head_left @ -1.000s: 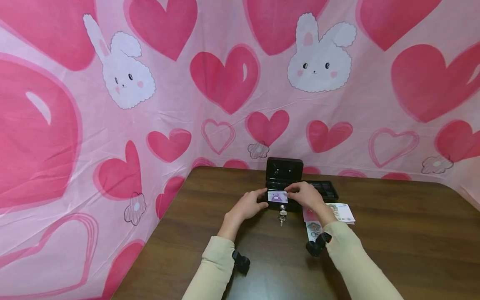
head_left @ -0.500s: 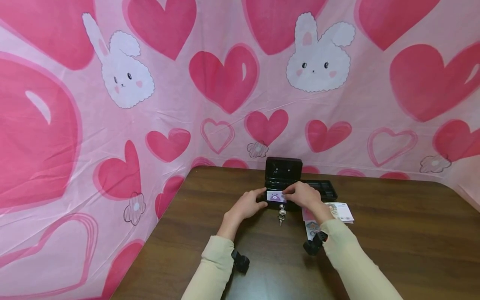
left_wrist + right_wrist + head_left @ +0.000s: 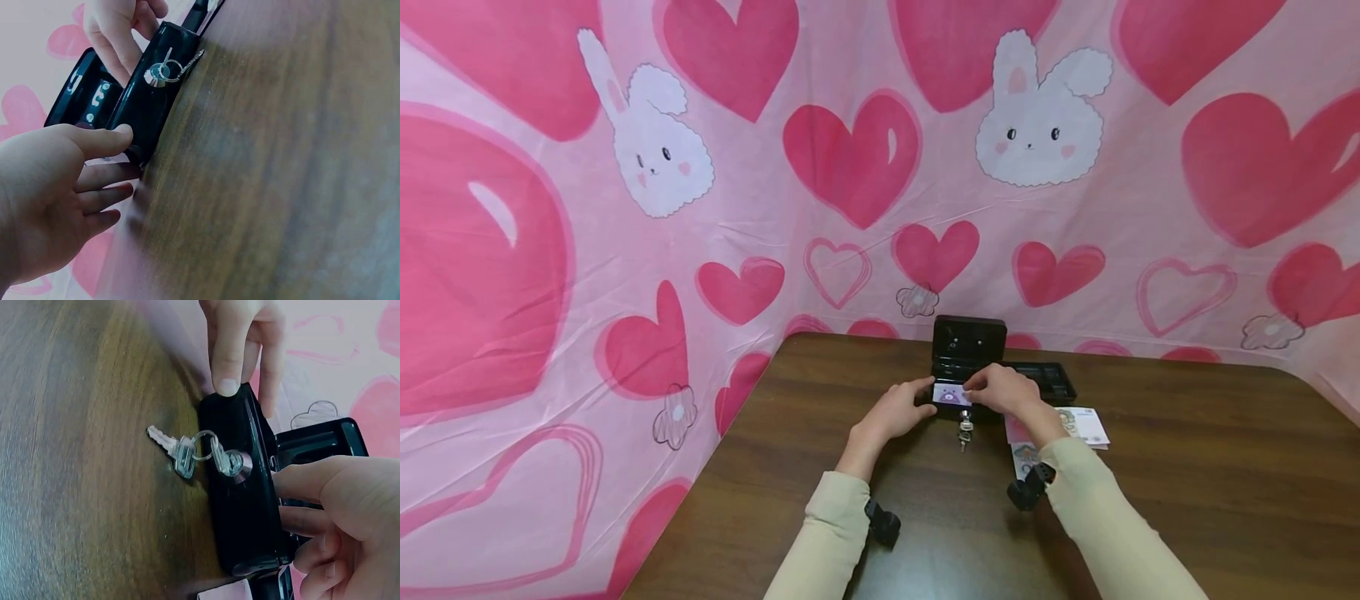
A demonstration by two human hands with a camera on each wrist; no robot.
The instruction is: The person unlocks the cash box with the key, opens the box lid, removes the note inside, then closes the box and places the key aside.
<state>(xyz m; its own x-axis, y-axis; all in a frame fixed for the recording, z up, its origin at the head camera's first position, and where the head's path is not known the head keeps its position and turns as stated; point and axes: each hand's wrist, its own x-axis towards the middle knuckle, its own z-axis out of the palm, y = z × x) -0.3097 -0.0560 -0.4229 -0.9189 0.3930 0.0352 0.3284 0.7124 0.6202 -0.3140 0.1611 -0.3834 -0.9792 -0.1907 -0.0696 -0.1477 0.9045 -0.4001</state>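
Note:
A black cash box stands on the table with its lid raised. Keys on a ring hang from the lock on its front. My left hand grips the box's left end, thumb on the front corner and fingers along the side. A small card with a purple cartoon face shows in the box opening. At its right edge, the thumb and forefinger of my right hand pinch it. In the right wrist view those fingertips dip behind the front wall and are hidden, as is the card.
A black compartment tray lies right of the box. Banknotes are spread in front of it, some under my right forearm. The wooden table meets a pink heart-and-rabbit cloth at the back.
My right hand and the card have shifted slightly left within the box. The left hand keeps its place at the box's end. The head view has swayed a little.

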